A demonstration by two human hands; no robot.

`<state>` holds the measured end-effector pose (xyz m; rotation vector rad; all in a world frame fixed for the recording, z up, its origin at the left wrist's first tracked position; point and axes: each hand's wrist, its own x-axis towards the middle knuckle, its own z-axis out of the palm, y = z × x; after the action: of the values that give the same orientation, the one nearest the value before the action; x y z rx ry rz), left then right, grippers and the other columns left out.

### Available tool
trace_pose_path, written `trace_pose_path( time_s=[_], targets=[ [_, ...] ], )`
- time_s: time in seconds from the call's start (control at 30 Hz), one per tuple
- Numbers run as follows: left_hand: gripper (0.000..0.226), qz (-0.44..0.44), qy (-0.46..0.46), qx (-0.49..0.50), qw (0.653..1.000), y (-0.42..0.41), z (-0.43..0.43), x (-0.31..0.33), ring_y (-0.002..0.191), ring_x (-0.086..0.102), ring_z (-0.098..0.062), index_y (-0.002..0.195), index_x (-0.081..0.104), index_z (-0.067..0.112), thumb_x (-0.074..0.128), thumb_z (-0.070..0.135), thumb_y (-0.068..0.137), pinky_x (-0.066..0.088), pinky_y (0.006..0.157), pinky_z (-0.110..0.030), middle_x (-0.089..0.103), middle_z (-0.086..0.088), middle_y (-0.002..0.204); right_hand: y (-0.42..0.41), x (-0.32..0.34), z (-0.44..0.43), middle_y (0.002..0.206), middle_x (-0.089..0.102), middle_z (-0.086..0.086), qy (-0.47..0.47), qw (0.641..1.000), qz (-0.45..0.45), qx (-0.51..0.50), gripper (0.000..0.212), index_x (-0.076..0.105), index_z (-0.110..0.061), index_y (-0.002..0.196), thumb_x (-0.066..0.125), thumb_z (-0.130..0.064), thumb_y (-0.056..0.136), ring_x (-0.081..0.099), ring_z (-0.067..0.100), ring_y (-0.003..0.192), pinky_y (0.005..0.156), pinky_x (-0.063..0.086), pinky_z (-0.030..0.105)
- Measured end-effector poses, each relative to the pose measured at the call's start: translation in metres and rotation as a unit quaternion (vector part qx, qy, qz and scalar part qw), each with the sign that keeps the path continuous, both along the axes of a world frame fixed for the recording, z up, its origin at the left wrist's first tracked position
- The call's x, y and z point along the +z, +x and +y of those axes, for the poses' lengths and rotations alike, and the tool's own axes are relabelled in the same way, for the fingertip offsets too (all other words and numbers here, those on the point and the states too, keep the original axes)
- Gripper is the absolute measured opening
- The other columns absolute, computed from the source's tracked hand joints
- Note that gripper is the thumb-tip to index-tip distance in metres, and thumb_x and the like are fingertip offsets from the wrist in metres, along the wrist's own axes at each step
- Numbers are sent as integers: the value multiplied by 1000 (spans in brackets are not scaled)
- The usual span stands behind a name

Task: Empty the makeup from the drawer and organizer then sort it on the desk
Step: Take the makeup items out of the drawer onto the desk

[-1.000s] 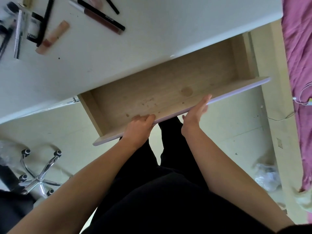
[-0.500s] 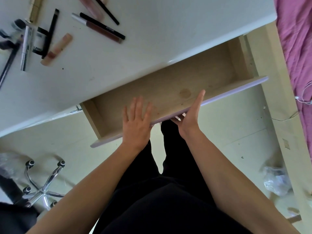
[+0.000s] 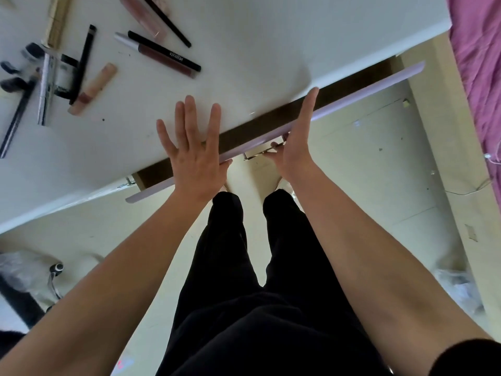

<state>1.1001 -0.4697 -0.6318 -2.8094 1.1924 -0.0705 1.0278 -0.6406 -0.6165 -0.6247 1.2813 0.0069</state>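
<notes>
Fingers (image 3: 189, 115) of the left hand (image 3: 193, 161) are straight and spread, holding nothing. The palm lies against the lilac drawer front (image 3: 366, 88), with the fingertips reaching over the desk (image 3: 271, 36) edge above it. The right hand (image 3: 296, 147) is also flat, its fingers (image 3: 309, 109) straight and together along the same front, and the thumb is tucked below beside a metal handle (image 3: 260, 153).

Judgement: flat palms suit pushing rather than gripping. The drawer (image 3: 271, 120) shows only a narrow dark strip of interior with no makeup visible in it, so closing appears to be the step in hand.

Makeup lies on the desk, left of and beyond the drawer:
- a black pencil (image 3: 165, 51);
- a dark lip gloss (image 3: 162, 59) with a silver cap;
- a pale pink gloss tube (image 3: 93, 89);
- further sticks and brushes in a loose, crossing cluster.

Sorting looks unfinished. The organizer is not in view.

The desk surface is white and glossy, with a few dark specks. Below the drawer are pale floor (image 3: 366, 172) and black trousers (image 3: 244, 267). A pink bed cover (image 3: 477, 63) lies right of the drawer, and a chair castor (image 3: 55, 268) sits far below-left.
</notes>
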Motion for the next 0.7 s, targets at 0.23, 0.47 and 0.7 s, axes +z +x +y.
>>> trace_pose_path(
  time_s=[0.23,0.47,0.7],
  targets=[
    [92,23,-11,37,999,35,-10,4,148,18,-44,157,21,19,57,63,85,10,115,-67,19,-28,159,22,8,-13,157,35,-12,-3,998,-46,48,101,32,-41,152,32,-97,68,35,18,143,117,26,58],
    [100,21,-77,-23,997,66,-41,94,149,12,-39,157,16,14,46,76,85,10,118,-62,16,-25,160,38,78,-38,160,22,9,-185,980,72,-28,112,13,-19,157,56,-83,75,26,26,148,121,20,47],
    [83,-159,-270,-43,949,150,-126,312,150,12,-39,157,20,14,33,69,96,9,120,-54,14,-23,162,51,250,-106,165,2,24,-719,693,15,54,90,15,-11,159,50,-63,94,5,37,153,122,14,57]
  ],
)
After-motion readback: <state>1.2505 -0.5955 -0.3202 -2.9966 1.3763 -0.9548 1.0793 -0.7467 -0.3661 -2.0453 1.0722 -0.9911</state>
